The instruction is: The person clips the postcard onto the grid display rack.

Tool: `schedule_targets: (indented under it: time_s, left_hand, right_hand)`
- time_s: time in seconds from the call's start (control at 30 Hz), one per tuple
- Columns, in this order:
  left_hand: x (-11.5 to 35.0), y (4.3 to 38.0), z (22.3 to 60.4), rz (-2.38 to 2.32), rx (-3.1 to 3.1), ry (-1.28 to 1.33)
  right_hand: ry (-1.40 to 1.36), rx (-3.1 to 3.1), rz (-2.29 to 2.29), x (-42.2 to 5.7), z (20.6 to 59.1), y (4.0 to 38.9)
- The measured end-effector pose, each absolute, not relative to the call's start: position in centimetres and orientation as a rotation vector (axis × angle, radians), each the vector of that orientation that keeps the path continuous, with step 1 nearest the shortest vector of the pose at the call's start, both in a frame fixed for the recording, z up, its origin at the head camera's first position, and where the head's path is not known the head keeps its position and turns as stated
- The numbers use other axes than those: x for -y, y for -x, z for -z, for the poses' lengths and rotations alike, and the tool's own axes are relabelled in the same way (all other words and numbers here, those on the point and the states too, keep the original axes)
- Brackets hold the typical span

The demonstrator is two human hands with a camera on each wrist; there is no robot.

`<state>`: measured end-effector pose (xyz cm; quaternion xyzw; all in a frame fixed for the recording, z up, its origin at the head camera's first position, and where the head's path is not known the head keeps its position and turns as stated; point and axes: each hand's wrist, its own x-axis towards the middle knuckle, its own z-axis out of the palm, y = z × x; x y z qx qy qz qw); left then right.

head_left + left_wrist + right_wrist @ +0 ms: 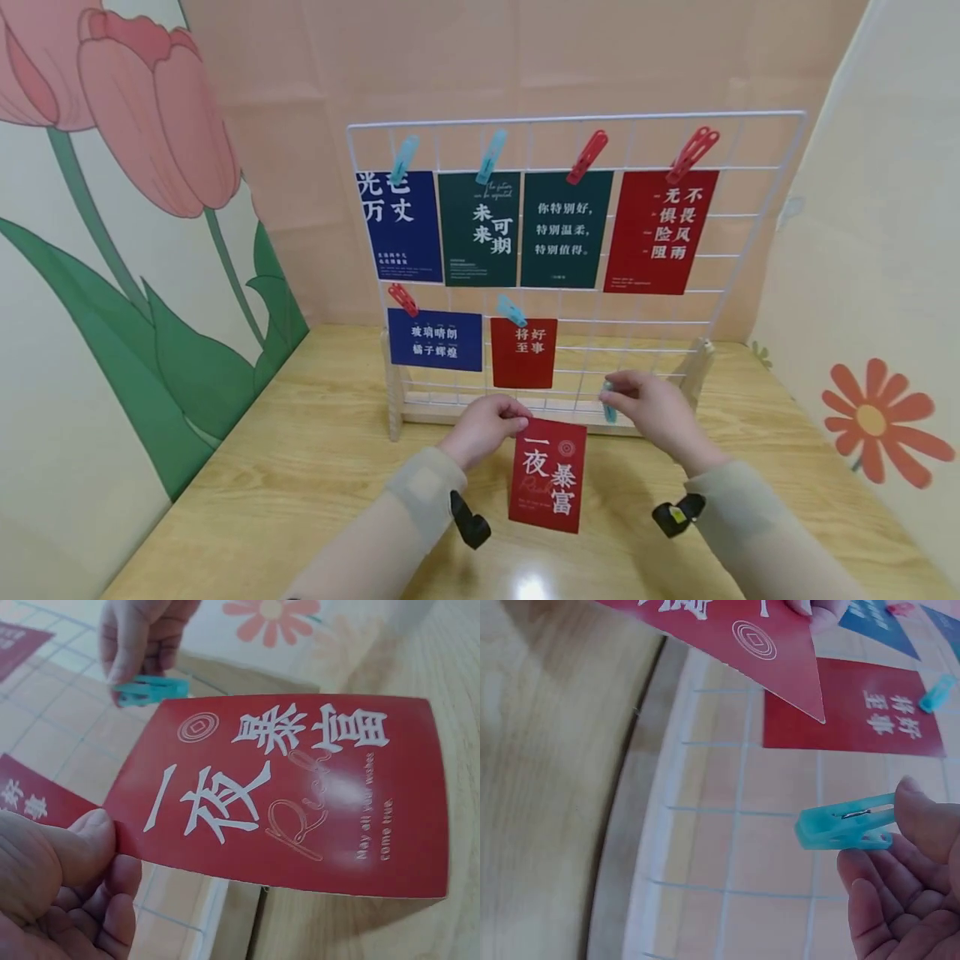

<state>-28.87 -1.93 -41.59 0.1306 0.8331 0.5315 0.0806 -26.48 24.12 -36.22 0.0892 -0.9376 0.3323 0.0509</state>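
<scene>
A red card [548,475] with white characters hangs from my left hand [487,429], pinched at its upper left corner between thumb and fingers. In the left wrist view the whole face of the card [300,802] shows. My right hand [660,417] pinches a teal clothespin [609,402] by its handle end. The right wrist view has this clothespin [847,823] with its tip apart from the card and in front of the grid. Behind both hands stands a white wire grid rack [630,358]; a small red card [523,354] hangs on its lower row.
Along the rack's upper row hang a blue card [405,237], two green cards and a large red card [660,242], held by teal and red clothespins. A blue card [435,340] is clipped below. The rack's wooden base [450,412] rests on the wooden table [300,467].
</scene>
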Motion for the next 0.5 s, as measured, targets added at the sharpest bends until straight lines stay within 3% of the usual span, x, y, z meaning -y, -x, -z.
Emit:
schedule_targets:
  time_s: [0.5]
  left_hand:
    - [-0.7, 29.5, 38.0, -1.635, -2.606, -0.475]
  right_hand:
    - [-0.314, 2.593, -1.126, -26.1, 33.3, 25.9]
